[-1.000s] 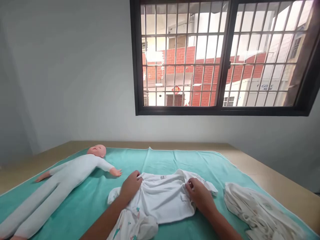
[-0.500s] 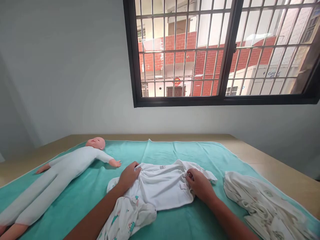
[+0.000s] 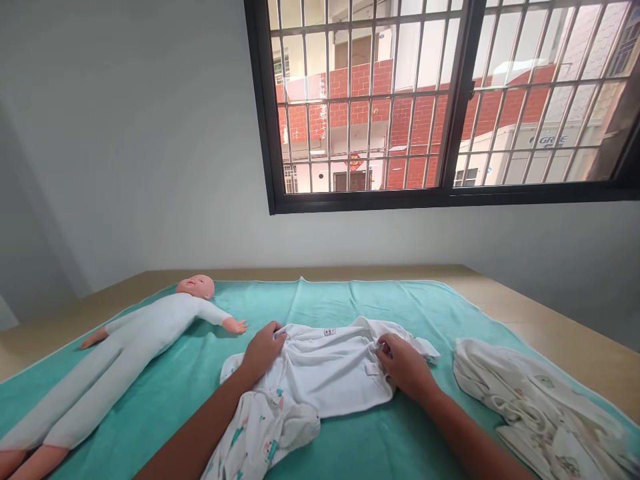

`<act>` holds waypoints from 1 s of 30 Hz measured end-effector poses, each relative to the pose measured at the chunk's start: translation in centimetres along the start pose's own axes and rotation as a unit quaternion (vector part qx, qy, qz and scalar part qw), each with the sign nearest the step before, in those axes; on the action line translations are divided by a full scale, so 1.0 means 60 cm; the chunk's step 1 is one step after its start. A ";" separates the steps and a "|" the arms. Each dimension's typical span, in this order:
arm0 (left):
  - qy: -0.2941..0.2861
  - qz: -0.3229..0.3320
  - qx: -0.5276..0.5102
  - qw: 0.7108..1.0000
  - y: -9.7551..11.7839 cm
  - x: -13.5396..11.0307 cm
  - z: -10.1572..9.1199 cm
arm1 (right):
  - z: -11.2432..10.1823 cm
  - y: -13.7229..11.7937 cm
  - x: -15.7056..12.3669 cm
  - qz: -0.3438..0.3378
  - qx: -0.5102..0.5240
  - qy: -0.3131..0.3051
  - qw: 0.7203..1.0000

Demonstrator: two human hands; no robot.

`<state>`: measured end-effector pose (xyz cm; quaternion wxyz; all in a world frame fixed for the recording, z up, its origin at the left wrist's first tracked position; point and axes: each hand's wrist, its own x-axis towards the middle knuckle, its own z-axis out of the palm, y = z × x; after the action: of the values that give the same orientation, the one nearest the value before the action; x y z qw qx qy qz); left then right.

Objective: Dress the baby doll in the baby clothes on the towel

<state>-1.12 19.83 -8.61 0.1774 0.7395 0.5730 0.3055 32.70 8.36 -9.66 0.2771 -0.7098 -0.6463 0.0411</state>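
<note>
— Where do we have our hands?

— Both on the white baby garment (image 3: 330,373), which lies spread flat on the teal blanket (image 3: 400,313), near its front edge and about midway across. Our left hand (image 3: 263,350) rests palm down on the garment's left shoulder, fingers curled loosely with the tips pressing the cloth by the collar. It is laid on the fabric more than gripping it.

— And the right?

— Our right hand (image 3: 405,363) sits on the garment's right side, fingers bent and bunched at the fabric where the sleeve begins. It looks like a light pinch of cloth, though we cannot tell how firm.

— What lies about it?

— A small label shows at the neckline, between our hands. Touching the garment's lower left corner is a crumpled printed cloth (image 3: 260,433) with small coloured marks — our left forearm passes right over it. To the right, apart from the garment, lies a heap of pale printed clothes (image 3: 525,407), reaching the blanket's edge.

— And the doll?

— The baby doll (image 3: 145,333) lies on its back at the left of the blanket, dressed in a white suit, head towards the wall, one arm stretched out near our left hand but not touching it. The blanket covers a wooden tabletop (image 3: 550,320); above it, a barred window (image 3: 440,100) faces red brick.
</note>
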 end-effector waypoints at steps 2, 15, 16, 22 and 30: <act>0.016 0.001 -0.011 1.000 0.001 -0.001 -0.001 | 0.001 0.002 0.000 -0.002 0.001 0.003 1.000; 0.072 -0.006 -0.083 0.994 0.006 -0.006 -0.004 | 0.007 0.011 0.001 -0.014 0.009 0.002 1.000; 0.073 -0.005 -0.086 0.994 0.005 -0.006 -0.004 | 0.007 0.011 0.000 -0.013 0.007 0.002 1.000; 0.082 0.001 -0.100 0.992 0.002 -0.007 -0.004 | 0.006 0.008 0.000 -0.013 0.007 -0.002 1.000; 0.088 -0.001 -0.104 0.991 0.003 -0.011 -0.006 | -0.003 0.031 0.006 0.029 -0.049 0.090 0.994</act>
<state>-1.34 19.15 -8.40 0.2029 0.6867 0.5522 0.4270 34.51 8.60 -10.24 0.2977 -0.7416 -0.5993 -0.0471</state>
